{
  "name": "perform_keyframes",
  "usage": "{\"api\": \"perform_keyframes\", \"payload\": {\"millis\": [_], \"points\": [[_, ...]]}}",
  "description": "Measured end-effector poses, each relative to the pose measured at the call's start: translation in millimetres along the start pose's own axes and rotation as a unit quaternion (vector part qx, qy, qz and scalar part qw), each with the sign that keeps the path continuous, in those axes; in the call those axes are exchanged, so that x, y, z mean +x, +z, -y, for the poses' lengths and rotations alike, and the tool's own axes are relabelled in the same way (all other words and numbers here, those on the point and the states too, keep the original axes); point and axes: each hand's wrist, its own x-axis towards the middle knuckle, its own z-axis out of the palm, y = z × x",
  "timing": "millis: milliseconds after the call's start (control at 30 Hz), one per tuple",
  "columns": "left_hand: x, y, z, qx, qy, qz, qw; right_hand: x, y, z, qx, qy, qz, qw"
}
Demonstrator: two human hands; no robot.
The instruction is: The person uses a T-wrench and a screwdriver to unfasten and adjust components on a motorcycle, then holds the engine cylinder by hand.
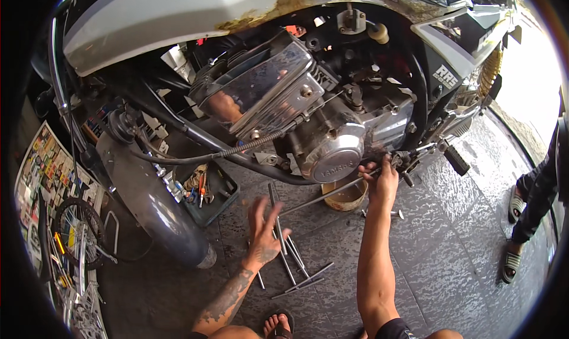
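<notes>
A long T-handle wrench (326,195) slants up from the left toward the underside of the engine (338,152). My right hand (384,182) is closed around its far end, beside the foot peg (456,160); the wrench's tip is hidden there. Fingers spread and slightly blurred, my left hand (264,233) is at the crossbar end of the wrench. Whether it touches the bar I cannot tell. Below the engine sits a round tub (344,201), partly behind the wrench.
More T-handle wrenches (305,281) lie on the dark tiled floor (444,238). A tool tray (222,211) stands left of them, beside the front fender (151,196). Bolts (398,214) lie by my right forearm. At the right edge stands a person in sandals (511,266).
</notes>
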Motion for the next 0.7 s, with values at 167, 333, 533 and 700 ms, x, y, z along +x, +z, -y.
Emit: {"api": "perform_keyframes", "payload": {"millis": [167, 333, 533, 700], "points": [[10.6, 15.4, -14.3, -0.001, -0.065, 0.110, 0.992, 1.4, -7.2, 2.7, 0.003, -0.002, 0.007, 1.000], [21.1, -11.2, -18.6, -0.301, -0.361, 0.246, 0.848, -1.3, -2.6, -7.0, 0.002, 0.002, 0.027, 1.000], [-16.2, 9.4, -2.9, 0.011, 0.084, -0.054, 0.995, -5.0, 1.7, 0.4, -0.003, 0.012, 0.014, 1.000], [-7.4, 4.0, -5.8, 0.530, 0.332, 0.017, 0.780, -2.4, -1.8, 4.9, -0.001, 0.008, 0.012, 1.000]]}}
